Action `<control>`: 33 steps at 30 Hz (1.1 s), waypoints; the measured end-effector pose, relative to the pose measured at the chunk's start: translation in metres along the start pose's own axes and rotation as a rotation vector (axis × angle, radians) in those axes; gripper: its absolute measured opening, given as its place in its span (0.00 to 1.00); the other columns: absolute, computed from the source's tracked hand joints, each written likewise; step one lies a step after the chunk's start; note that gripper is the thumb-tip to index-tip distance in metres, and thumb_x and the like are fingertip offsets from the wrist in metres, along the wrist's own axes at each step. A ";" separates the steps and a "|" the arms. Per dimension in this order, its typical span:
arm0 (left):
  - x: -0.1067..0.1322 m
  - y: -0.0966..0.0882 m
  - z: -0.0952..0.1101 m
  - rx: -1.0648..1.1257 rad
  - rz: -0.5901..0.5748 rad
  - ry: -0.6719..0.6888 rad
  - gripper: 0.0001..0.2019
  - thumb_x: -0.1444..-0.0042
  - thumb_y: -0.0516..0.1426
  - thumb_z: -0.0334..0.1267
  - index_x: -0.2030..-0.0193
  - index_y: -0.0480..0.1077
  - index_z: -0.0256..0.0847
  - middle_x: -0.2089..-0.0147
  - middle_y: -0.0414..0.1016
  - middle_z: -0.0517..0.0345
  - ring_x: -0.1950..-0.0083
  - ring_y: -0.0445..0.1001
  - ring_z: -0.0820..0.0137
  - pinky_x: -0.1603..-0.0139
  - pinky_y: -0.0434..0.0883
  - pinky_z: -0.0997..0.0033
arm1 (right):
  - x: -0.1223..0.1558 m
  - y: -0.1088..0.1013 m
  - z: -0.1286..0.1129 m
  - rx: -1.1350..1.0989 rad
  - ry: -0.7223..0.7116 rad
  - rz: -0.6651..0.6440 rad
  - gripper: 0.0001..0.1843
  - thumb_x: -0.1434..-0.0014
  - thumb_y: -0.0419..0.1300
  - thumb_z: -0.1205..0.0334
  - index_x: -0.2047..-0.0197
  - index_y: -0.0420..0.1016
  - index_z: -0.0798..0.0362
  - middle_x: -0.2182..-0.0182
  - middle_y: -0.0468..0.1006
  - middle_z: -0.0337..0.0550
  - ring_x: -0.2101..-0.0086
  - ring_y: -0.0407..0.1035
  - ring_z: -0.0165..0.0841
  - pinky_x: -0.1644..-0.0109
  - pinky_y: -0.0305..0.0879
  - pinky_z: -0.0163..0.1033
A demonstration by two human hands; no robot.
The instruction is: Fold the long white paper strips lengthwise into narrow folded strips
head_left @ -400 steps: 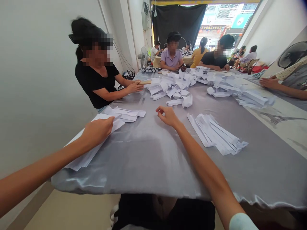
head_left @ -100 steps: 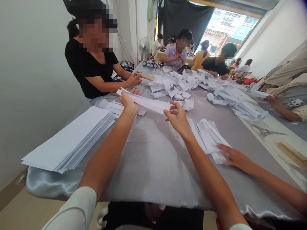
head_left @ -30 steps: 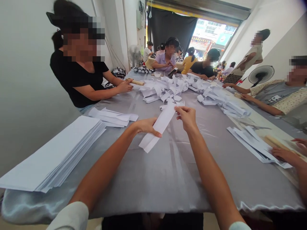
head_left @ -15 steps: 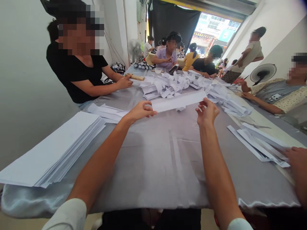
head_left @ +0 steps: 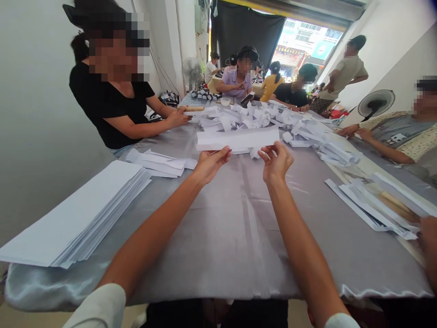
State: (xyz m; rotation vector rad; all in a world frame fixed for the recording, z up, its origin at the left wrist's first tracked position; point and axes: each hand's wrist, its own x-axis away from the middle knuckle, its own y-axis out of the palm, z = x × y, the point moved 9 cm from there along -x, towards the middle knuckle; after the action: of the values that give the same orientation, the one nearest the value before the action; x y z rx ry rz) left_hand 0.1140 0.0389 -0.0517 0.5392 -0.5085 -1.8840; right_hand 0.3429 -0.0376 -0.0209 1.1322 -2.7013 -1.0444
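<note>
A long white folded paper strip (head_left: 238, 138) hangs level above the grey satin-covered table (head_left: 218, 237). My left hand (head_left: 210, 163) pinches its lower edge near the left end. Toward the right end, my right hand (head_left: 276, 161) pinches the same edge. Both arms reach forward from the near table edge. A thick stack of flat white sheets (head_left: 73, 215) lies at my left.
A heap of folded paper pieces (head_left: 269, 120) covers the table's far middle. Folded strips (head_left: 160, 161) lie by a seated person in black (head_left: 114, 107) on the left. More strips (head_left: 372, 202) lie at right beside another person's hand (head_left: 428, 239). Other people sit around the table.
My hands have drawn closer together along the strip and the strip has risen slightly and turned level, facing me. The pile of strips at right has been shifted by the other person's hand.
</note>
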 end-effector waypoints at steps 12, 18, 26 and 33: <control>0.012 0.016 0.008 -0.094 -0.025 0.067 0.21 0.54 0.77 0.49 0.64 0.82 0.31 0.61 0.83 0.47 0.66 0.75 0.73 0.59 0.73 0.68 | 0.049 0.036 0.031 0.042 0.041 -0.187 0.32 0.41 0.62 0.27 0.65 0.75 0.51 0.70 0.74 0.38 0.75 0.72 0.28 0.81 0.66 0.31; 0.025 0.042 0.005 -0.087 -0.183 0.031 0.20 0.53 0.76 0.50 0.70 0.80 0.32 0.70 0.77 0.53 0.70 0.72 0.72 0.69 0.69 0.69 | 0.071 0.054 0.041 0.154 0.005 -0.342 0.31 0.41 0.65 0.29 0.68 0.74 0.52 0.73 0.76 0.40 0.75 0.72 0.30 0.80 0.64 0.33; 0.019 0.027 0.000 -0.150 -0.053 0.033 0.22 0.54 0.76 0.51 0.71 0.81 0.31 0.70 0.78 0.50 0.72 0.70 0.74 0.70 0.69 0.70 | 0.066 0.051 0.042 0.216 0.024 -0.325 0.28 0.43 0.70 0.35 0.72 0.75 0.54 0.77 0.74 0.38 0.79 0.66 0.27 0.80 0.64 0.34; 0.009 0.002 0.003 -0.095 0.112 0.020 0.20 0.57 0.78 0.47 0.72 0.79 0.33 0.66 0.79 0.49 0.70 0.68 0.76 0.74 0.63 0.75 | 0.056 0.040 0.038 0.235 0.039 -0.229 0.28 0.46 0.73 0.37 0.74 0.73 0.54 0.78 0.73 0.37 0.80 0.65 0.26 0.79 0.67 0.33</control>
State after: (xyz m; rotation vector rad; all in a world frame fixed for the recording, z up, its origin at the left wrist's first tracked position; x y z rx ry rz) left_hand 0.1108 0.0303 -0.0492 0.4571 -0.4258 -1.7845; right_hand 0.2666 -0.0309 -0.0389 1.5127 -2.7693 -0.7274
